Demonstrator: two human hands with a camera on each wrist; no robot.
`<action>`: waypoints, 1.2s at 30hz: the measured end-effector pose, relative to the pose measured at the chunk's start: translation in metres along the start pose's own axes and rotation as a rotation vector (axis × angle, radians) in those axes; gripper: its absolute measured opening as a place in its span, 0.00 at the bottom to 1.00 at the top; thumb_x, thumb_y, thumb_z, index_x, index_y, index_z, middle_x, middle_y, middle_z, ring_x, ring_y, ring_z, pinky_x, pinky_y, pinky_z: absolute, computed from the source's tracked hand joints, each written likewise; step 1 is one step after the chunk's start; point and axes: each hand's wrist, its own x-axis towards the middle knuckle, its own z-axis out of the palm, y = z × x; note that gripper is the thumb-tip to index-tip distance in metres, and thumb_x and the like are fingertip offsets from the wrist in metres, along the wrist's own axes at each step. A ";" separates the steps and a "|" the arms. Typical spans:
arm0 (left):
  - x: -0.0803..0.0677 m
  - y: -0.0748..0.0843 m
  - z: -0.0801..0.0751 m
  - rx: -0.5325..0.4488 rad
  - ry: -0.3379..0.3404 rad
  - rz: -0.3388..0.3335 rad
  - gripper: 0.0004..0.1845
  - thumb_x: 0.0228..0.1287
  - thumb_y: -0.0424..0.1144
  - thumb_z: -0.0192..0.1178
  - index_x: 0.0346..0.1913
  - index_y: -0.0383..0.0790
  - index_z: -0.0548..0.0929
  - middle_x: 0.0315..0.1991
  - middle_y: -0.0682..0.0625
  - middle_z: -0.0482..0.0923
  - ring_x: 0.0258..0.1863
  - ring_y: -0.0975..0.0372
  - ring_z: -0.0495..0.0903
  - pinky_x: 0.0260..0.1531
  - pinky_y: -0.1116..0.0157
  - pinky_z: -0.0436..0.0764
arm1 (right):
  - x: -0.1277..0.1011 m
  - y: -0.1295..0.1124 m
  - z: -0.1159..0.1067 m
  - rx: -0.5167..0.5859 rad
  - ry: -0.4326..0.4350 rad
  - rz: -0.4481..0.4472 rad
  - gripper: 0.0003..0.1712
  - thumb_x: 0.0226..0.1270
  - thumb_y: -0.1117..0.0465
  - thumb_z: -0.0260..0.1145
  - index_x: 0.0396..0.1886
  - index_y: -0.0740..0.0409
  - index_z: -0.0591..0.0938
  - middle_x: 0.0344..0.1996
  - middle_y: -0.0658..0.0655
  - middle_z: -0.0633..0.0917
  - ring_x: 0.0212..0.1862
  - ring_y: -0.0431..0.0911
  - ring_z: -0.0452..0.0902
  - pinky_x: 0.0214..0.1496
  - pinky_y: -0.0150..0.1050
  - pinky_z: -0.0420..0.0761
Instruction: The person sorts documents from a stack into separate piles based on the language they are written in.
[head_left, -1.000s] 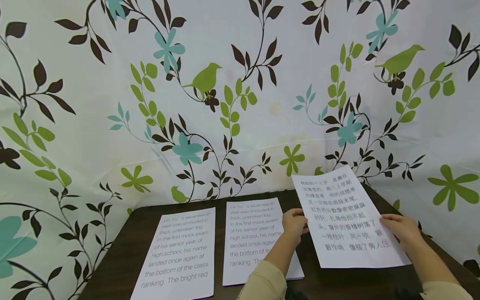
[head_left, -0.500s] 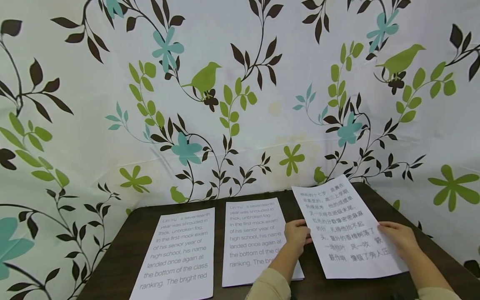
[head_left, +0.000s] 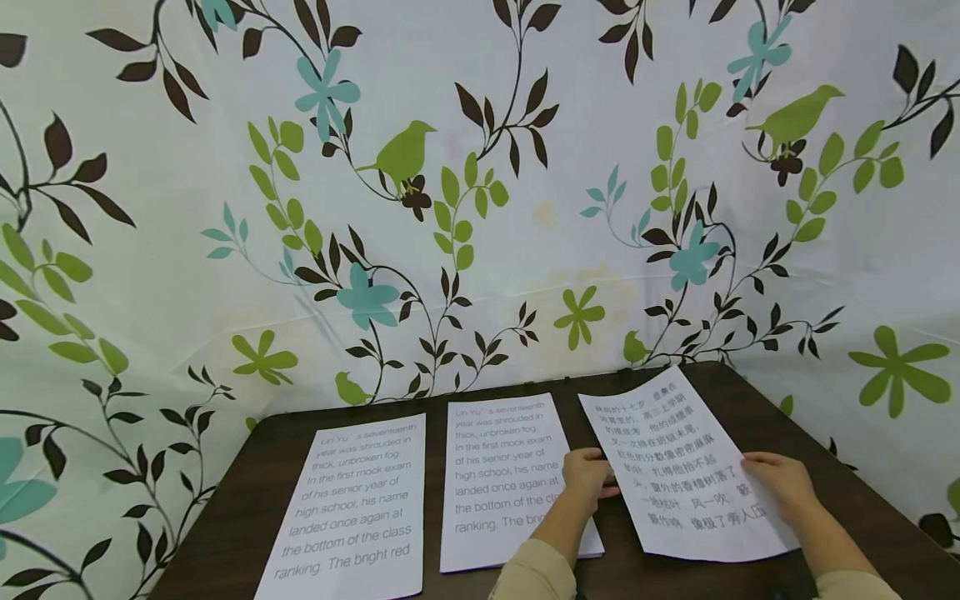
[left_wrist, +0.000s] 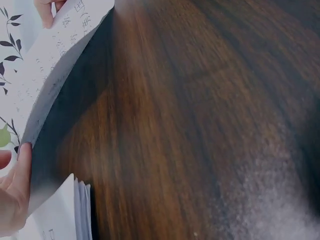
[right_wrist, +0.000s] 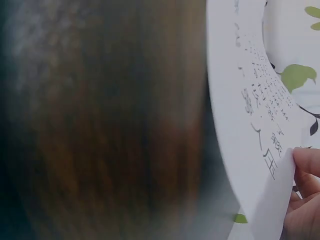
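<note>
A white sheet of paper [head_left: 675, 475] printed with Chinese characters is held over the right part of the table, bowed along its length. My left hand [head_left: 588, 482] pinches its left edge, and my right hand [head_left: 780, 483] pinches the right edge. The left wrist view shows the sheet [left_wrist: 55, 70] curving above the wood, with the left fingers [left_wrist: 21, 172] at its border. In the right wrist view the thumb and fingers of the right hand [right_wrist: 306, 192] grip the paper near a corner.
Two stacks of English-printed paper lie on the dark wooden table [head_left: 217, 517]: a left stack [head_left: 352, 500] and a middle stack [head_left: 495, 467], partly covered by the left forearm. A curtain [head_left: 525, 208] with birds and leaves hangs behind the table's far edge.
Both hands have lowered the Chinese-printed sheet toward the table. It now lies flatter, its top edge down from against the curtain. The two stacks have stayed put.
</note>
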 end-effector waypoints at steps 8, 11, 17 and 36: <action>-0.005 0.005 -0.008 0.080 -0.072 -0.079 0.18 0.43 0.19 0.56 0.42 0.24 0.72 0.24 0.42 0.72 0.25 0.55 0.77 0.20 0.62 0.78 | 0.007 0.006 0.005 0.000 -0.010 0.055 0.24 0.57 0.65 0.55 0.47 0.82 0.66 0.23 0.57 0.77 0.21 0.45 0.72 0.22 0.38 0.73; -0.006 0.008 -0.011 0.068 -0.109 -0.091 0.19 0.44 0.20 0.56 0.44 0.22 0.70 0.27 0.40 0.74 0.29 0.52 0.77 0.22 0.61 0.78 | 0.011 0.010 0.007 -0.024 0.016 0.073 0.24 0.58 0.64 0.54 0.48 0.81 0.66 0.27 0.63 0.76 0.23 0.46 0.72 0.22 0.38 0.73; -0.004 0.010 -0.017 0.085 -0.144 -0.103 0.20 0.47 0.22 0.57 0.46 0.22 0.69 0.30 0.40 0.75 0.33 0.50 0.77 0.25 0.60 0.78 | 0.018 0.016 0.007 -0.068 0.040 0.114 0.25 0.59 0.61 0.54 0.49 0.79 0.66 0.39 0.74 0.70 0.34 0.54 0.69 0.28 0.39 0.69; 0.010 0.032 -0.054 0.201 -0.235 -0.092 0.21 0.50 0.32 0.58 0.46 0.23 0.69 0.31 0.39 0.76 0.30 0.50 0.78 0.27 0.58 0.78 | 0.026 0.011 -0.023 -0.097 -0.018 0.135 0.29 0.56 0.60 0.56 0.47 0.83 0.64 0.25 0.65 0.78 0.24 0.46 0.71 0.20 0.34 0.73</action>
